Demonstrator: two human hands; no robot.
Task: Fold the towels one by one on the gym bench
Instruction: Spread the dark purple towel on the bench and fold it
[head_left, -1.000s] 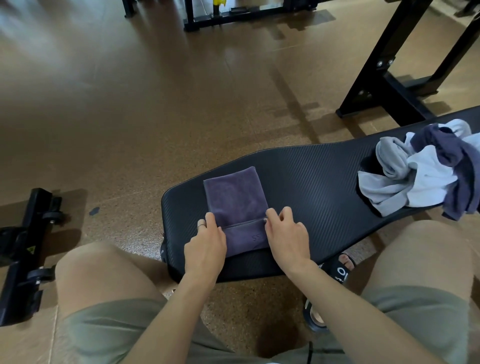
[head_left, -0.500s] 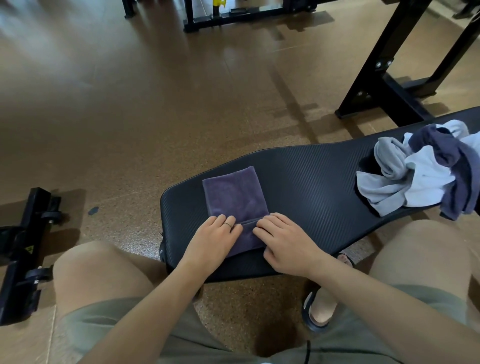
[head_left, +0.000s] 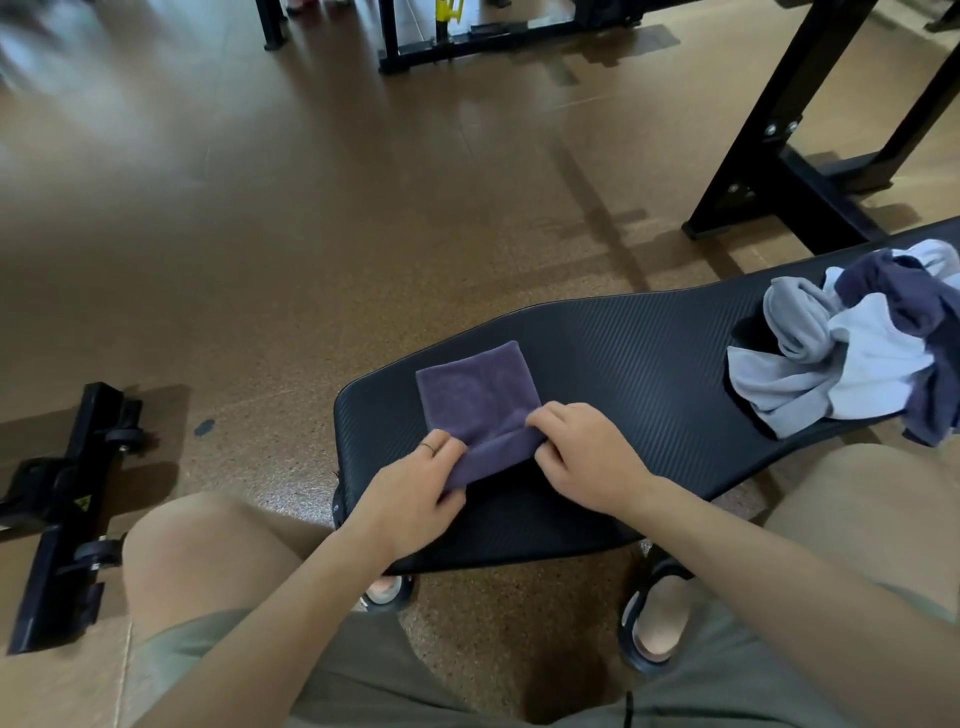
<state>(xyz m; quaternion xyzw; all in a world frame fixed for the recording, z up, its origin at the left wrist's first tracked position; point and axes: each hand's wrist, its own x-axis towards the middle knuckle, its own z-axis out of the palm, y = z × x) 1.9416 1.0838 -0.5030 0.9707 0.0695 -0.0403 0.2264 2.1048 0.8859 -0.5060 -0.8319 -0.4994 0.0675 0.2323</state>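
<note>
Both hands pinched the purple towel's near edge on the gym bench.

The left hand (head_left: 415, 486) and right hand (head_left: 582, 457) fingers curled onto the purple towel (head_left: 475, 397), hiding its corners; beyond them on the gym bench (head_left: 623, 358), the towel pile (head_left: 852, 353) ran off-frame.

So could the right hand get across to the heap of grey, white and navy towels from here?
Probably yes. The right hand grips the folded purple towel, so it must let go first. Bare black bench pad lies between it and the heap of unfolded towels, with nothing in the way.
</note>
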